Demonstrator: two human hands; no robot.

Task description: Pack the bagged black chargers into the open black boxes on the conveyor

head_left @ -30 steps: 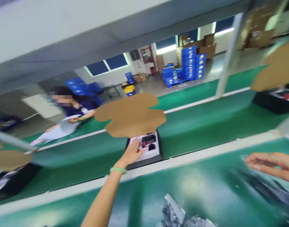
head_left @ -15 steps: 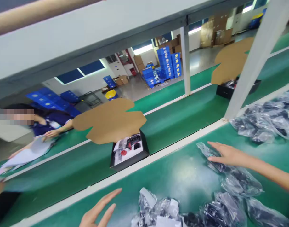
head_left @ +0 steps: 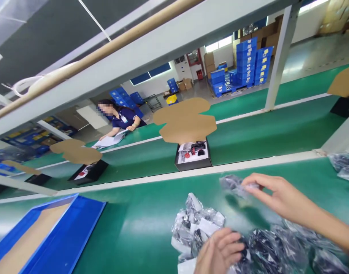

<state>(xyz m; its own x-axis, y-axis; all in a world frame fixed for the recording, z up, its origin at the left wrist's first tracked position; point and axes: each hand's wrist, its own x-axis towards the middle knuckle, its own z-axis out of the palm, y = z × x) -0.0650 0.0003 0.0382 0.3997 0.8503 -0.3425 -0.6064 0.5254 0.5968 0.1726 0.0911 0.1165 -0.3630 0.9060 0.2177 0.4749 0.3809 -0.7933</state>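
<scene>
My right hand (head_left: 277, 192) pinches one end of a clear plastic bag (head_left: 230, 183) with something dark inside, lifted a little above the green work surface (head_left: 143, 220). What the bag contains is too blurred to name. My left hand (head_left: 218, 251) is open with bent fingers, over the near edge of a heap of bagged parts (head_left: 195, 219) with white labels or papers. More bags with black contents (head_left: 277, 247) lie under and beside my right forearm. Beyond my hands, an open black box (head_left: 194, 164) with a brown cardboard flap holds red and black parts in a white insert.
An empty-looking blue bin (head_left: 77, 232) stands at left on the surface. A white rail (head_left: 151, 178) divides it from the green conveyor (head_left: 140, 163), where more black boxes (head_left: 90, 173) sit. A co-worker (head_left: 124, 116) handles papers across the line. A post (head_left: 338, 137) rises at right.
My right hand has closed on the plastic bag and raised it off the surface. My left hand has moved right to the bagged heap. The view has swung left, bringing the blue bin in.
</scene>
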